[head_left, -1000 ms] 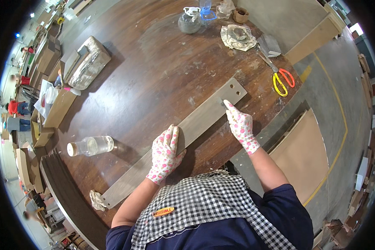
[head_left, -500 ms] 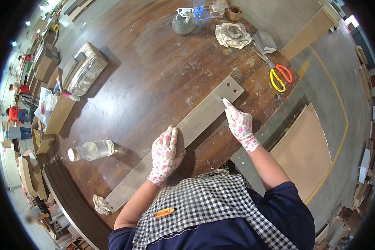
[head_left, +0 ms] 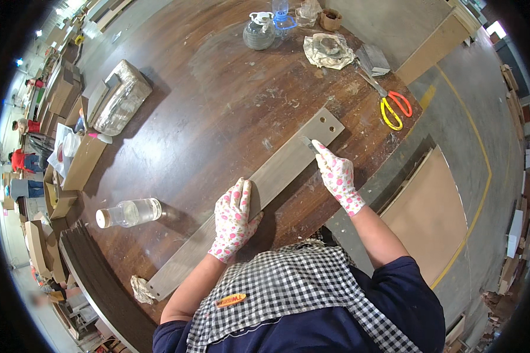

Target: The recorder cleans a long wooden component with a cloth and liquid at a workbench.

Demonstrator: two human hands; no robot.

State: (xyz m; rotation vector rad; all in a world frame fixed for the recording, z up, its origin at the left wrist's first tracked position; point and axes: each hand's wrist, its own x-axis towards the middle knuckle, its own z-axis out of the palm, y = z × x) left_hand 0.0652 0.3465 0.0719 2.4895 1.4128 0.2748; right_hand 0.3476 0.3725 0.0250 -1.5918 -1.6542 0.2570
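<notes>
A long greyish-brown wooden board (head_left: 280, 165) lies aslant on the table, with two dark holes at its far right end. My left hand (head_left: 234, 217), in a white glove with pink dots, rests on the board's middle, fingers stretched flat and thumb apart. My right hand (head_left: 337, 175), gloved alike, is closed round a small scraper blade (head_left: 307, 143). The blade's thin grey tip meets the board's face near the holed end; its handle is hidden in my fingers.
Red-and-yellow-handled scissors (head_left: 391, 109) lie at the table's right edge, near a crumpled cloth (head_left: 328, 50). A capped bottle (head_left: 129, 212) lies at the left. Farther back are a wrapped bundle (head_left: 122, 100) and a round clear jar (head_left: 258, 34). A crumpled scrap (head_left: 142, 289) touches the board's near end.
My right hand has shifted slightly left with the scraper blade, and more of the blade shows. My left hand and the board have stayed in place.
</notes>
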